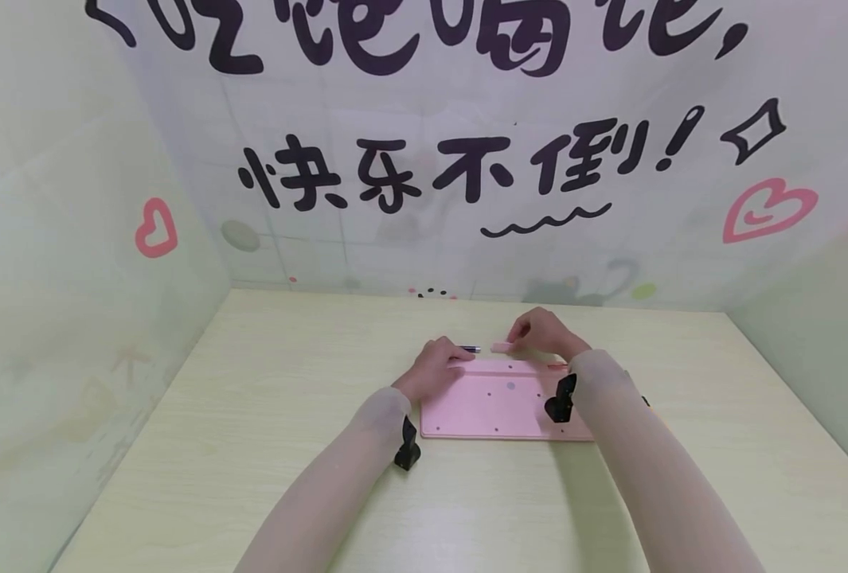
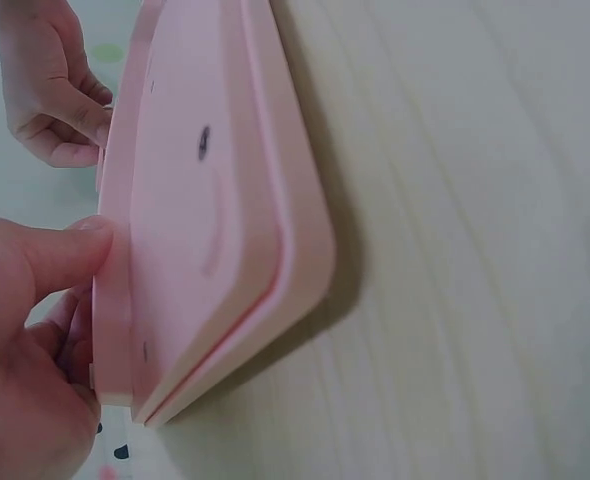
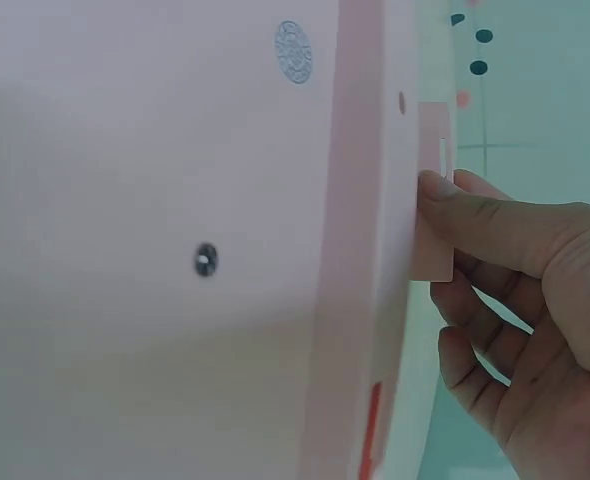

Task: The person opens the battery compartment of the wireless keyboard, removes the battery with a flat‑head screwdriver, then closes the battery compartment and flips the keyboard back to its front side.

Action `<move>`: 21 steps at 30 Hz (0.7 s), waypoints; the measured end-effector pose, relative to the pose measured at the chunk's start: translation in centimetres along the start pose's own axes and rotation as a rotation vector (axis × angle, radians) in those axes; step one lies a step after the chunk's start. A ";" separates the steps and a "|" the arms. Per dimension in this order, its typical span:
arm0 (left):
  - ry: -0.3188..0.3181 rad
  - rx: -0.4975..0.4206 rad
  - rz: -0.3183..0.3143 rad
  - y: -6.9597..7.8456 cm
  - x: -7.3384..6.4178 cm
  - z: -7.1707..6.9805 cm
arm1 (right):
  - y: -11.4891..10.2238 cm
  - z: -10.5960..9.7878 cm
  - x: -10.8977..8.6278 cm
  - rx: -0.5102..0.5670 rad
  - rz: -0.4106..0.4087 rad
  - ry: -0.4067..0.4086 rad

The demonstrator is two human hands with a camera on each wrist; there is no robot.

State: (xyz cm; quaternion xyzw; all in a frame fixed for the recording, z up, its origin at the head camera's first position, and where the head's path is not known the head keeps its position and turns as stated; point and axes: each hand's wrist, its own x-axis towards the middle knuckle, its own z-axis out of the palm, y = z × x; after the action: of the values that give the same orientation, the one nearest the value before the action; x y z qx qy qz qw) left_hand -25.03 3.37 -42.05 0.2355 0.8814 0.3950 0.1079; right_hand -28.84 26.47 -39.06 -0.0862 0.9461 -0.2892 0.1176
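Observation:
A pink flat slab with small screws, which looks like a keyboard lying underside up [image 1: 466, 410], rests on the table. My left hand [image 1: 435, 370] grips its raised far edge near the left corner, thumb on the face and fingers behind. Beyond that edge my right hand [image 1: 541, 330] pinches a small flat pink cover [image 3: 433, 255] with a slot in it, between thumb and fingers. In the right wrist view the cover is right beside the keyboard's edge; whether they touch I cannot tell. A dark cylinder with a silvery end, perhaps a battery [image 1: 472, 348], shows by my left fingers.
The pale wooden table [image 1: 309, 342] reaches back to a printed wall sheet [image 1: 366, 255] with dark lettering. Side walls stand left and right. A red-orange strip [image 3: 371, 430] shows on the keyboard's edge. Something orange [image 1: 646, 403] is mostly hidden behind my right forearm.

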 end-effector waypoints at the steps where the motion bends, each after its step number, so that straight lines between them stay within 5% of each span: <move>1: 0.000 0.002 0.000 0.0 0.0 0.0 | 0.0 -0.1 -0.1 -0.001 -0.007 -0.001; 21: 0.011 0.005 0.006 0.0 0.2 0.2 | 1.1 -2.7 -2.6 -0.004 -0.097 0.024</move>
State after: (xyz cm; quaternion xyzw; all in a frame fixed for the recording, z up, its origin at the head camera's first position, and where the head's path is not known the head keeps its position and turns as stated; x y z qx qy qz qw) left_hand -25.09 3.58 -42.18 0.2363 0.8823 0.3943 0.1011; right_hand -27.21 29.38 -37.12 -0.1288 0.9428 -0.2935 0.0919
